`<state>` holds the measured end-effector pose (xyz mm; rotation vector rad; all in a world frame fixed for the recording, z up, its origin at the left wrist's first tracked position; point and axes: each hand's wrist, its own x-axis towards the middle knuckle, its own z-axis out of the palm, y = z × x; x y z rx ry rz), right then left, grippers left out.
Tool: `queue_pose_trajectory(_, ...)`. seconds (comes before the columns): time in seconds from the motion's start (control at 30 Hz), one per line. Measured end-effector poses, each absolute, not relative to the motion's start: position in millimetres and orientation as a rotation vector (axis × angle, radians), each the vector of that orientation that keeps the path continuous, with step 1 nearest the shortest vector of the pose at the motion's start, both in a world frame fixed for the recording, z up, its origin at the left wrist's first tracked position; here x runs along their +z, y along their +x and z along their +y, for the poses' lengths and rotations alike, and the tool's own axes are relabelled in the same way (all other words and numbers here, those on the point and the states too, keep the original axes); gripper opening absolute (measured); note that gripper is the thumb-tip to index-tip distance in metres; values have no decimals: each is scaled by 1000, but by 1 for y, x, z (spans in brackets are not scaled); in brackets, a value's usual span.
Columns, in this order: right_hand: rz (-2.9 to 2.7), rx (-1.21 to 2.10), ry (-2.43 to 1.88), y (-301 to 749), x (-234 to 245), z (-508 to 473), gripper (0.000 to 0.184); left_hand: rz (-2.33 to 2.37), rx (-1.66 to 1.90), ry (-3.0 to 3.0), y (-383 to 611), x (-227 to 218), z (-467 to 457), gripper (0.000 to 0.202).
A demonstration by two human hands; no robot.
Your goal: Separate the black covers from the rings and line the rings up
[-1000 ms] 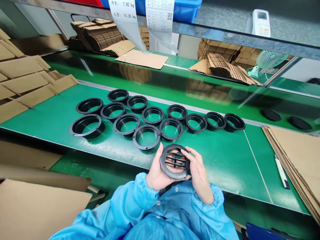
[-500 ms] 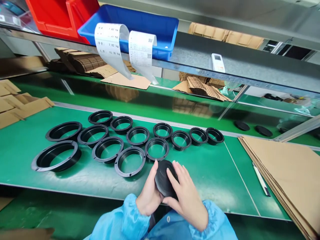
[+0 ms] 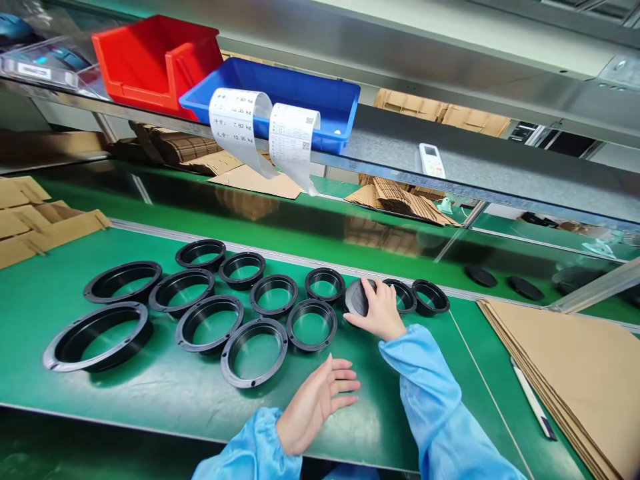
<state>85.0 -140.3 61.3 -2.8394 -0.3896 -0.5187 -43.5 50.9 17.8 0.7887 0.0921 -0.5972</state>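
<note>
My right hand grips a round black disc by its edges, over the spot of one flanged ring in the back row; that ring is hidden beneath. Whether the disc touches it, I cannot tell. My left hand hovers empty above the front of the green table, fingers apart and palm turned right. Several black flanged rings lie around, among them a ring just left of the disc and a ring to the right. The closest ring to my left hand is a larger one.
Flattened cardboard lies at right, with a white pen beside it. Cardboard dividers stand at left. A shelf overhead bears a red bin, a blue tray with hanging paper labels and a white remote.
My right hand has carried the disc from in front of my body up to the back row of rings. My left hand has let go of it and opened.
</note>
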Motion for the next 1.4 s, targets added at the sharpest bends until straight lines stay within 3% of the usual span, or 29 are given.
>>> queue_pose_trajectory(0.3, -510, -484, -2910, 20, 24, -135, 96, 81, -500, 825, -49, 12, 54, 26)
queue_pose_trajectory(0.57, -361, -552, -2932, -1, 62, -131, 68, 33, -407, 950, -55, 11, 48, 34)
queue_pose_trajectory(0.73, -285, -288, -2964, 10, 38, -127, 64, -6, -330, 1067, -58, 2, 46, 39)
queue_pose_trajectory(1.03, 89, -306, -2221, -7, 0, -170, 78, -1, -166, 1359, -56, 0, 35, 53)
queue_pose_trajectory(1.13, -38, -272, -2042, -36, 2, -155, 65, -68, -25, 1530, -52, 13, 28, 51)
queue_pose_trajectory(1.3, -73, -264, -1886, -82, 21, -130, 44, -184, 140, 1651, -55, 30, 29, 26)
queue_pose_trajectory(1.4, -5, -255, -1819, -92, 32, -124, 42, -167, 171, 1647, -61, 33, 38, 35)
